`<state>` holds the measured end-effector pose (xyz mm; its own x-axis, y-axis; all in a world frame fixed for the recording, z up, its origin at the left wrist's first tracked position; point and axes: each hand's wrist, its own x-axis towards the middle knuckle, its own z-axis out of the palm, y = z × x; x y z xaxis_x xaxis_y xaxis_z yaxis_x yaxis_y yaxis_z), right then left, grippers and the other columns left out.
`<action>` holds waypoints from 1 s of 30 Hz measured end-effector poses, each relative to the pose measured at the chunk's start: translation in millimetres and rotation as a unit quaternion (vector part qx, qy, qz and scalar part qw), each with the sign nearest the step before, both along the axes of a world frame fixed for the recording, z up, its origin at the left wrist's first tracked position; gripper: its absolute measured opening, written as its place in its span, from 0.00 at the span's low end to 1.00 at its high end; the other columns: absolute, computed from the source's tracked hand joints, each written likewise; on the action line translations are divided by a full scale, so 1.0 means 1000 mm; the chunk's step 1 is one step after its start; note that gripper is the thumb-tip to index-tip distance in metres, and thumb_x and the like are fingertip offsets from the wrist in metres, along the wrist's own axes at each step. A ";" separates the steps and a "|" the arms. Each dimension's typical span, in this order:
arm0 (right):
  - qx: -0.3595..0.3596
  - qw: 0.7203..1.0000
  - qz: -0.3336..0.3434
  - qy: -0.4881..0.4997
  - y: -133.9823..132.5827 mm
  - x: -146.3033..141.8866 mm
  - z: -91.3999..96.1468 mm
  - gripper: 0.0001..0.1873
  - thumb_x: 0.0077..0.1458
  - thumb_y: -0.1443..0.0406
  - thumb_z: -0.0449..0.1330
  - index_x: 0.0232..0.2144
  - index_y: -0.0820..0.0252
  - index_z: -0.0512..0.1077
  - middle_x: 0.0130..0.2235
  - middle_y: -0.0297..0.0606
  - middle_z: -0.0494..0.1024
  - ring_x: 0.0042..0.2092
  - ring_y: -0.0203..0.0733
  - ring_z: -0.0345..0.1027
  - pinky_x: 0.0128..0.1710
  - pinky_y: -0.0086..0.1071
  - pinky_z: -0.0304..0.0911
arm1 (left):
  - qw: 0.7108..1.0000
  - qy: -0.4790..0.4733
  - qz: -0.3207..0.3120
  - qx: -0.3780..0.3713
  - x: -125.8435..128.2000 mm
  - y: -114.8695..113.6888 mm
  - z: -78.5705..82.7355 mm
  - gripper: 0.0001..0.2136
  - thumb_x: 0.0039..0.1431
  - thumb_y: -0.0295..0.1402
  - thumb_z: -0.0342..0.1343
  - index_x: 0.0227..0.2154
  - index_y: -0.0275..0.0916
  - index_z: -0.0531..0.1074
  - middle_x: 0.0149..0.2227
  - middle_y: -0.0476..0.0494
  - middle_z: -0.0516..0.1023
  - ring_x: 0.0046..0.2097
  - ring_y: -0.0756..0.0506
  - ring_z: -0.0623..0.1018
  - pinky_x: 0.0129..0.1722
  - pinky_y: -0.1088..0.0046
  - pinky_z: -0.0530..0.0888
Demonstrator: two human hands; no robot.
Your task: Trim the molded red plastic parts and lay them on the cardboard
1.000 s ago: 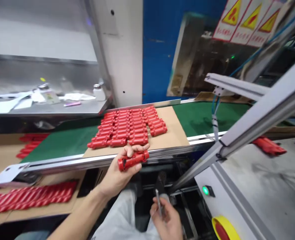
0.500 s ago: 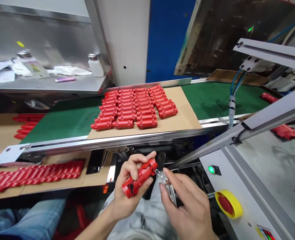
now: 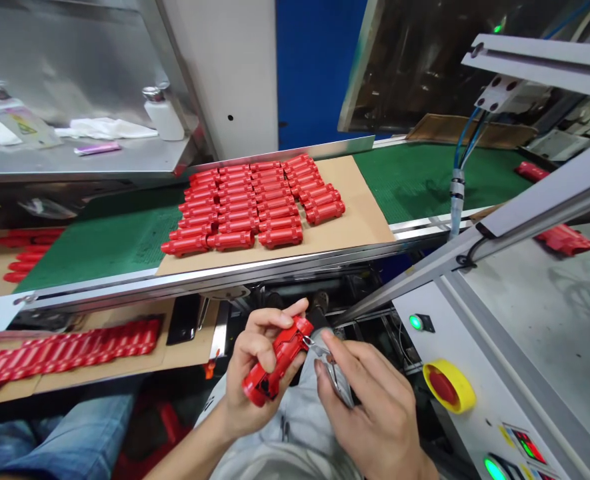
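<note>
- Red moulded housing [image 3: 271, 364] gripped in the person's left hand [image 3: 257, 357], just below the near edge of the green conveyor belt [image 3: 119, 233], over the lap.
- Stainless steel shelf [image 3: 89, 163] stands beyond the far side of the green conveyor belt, carrying a white pump bottle [image 3: 163, 123], white cloth [image 3: 107, 128] and a small purple item [image 3: 97, 148].
- Cardboard sheet [image 3: 355, 213] lies on top of the green conveyor belt, bearing tight rows of red moulded parts [image 3: 239, 207].
- Cardboard tray [image 3: 189, 353] sits below the near edge of the green conveyor belt, with a bundle of red-and-white striped parts [image 3: 59, 353] and a black phone [image 3: 183, 319] on it.
- Grey machine panel [image 3: 545, 300] stands to the right of the green conveyor belt, with loose red parts [image 3: 565, 240] lying on it, a yellow-ringed red emergency stop button [image 3: 449, 387] and a green indicator light [image 3: 415, 322].
- Right hand [image 3: 369, 400], also just below the near edge of the green conveyor belt, closes around small steel pliers [image 3: 337, 377], their tips touching the top end of the red moulded housing; left-hand fingers wrap the housing tightly.
</note>
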<state>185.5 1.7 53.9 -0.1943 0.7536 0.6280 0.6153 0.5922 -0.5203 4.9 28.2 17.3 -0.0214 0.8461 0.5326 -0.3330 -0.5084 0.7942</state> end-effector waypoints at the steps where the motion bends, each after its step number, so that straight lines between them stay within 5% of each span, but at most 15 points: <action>1: 0.000 1.000 0.002 0.001 0.000 0.000 0.000 0.27 0.63 0.79 0.66 0.62 0.65 0.77 0.44 0.46 0.84 0.43 0.43 0.81 0.43 0.37 0.80 | 1.000 0.002 0.002 0.002 0.000 0.000 -0.001 0.19 0.63 0.08 0.59 0.36 0.41 0.64 0.55 0.47 0.71 0.71 0.36 0.76 0.70 0.65 0.77; 13: 0.002 0.999 0.015 0.028 0.003 0.002 -0.009 0.27 0.61 0.81 0.67 0.62 0.68 0.76 0.41 0.46 0.84 0.39 0.43 0.79 0.39 0.37 0.79 | 1.000 -0.003 0.007 0.024 0.006 0.003 -0.009 0.21 0.61 0.06 0.58 0.34 0.41 0.61 0.55 0.49 0.71 0.70 0.38 0.77 0.67 0.70 0.79; 30: 0.059 0.998 0.020 -0.007 0.013 0.014 -0.031 0.21 0.65 0.77 0.67 0.59 0.70 0.76 0.41 0.46 0.85 0.40 0.42 0.80 0.44 0.37 0.77 | 0.994 -0.040 -0.061 -0.080 0.006 -0.003 -0.009 0.17 0.67 0.17 0.62 0.43 0.44 0.63 0.55 0.45 0.70 0.68 0.32 0.79 0.68 0.56 0.79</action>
<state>199.1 15.1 23.2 -0.2325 0.6666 0.7083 0.5963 0.6730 -0.4376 11.3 24.7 8.3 0.0497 0.9185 0.3923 -0.4491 -0.3303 0.8302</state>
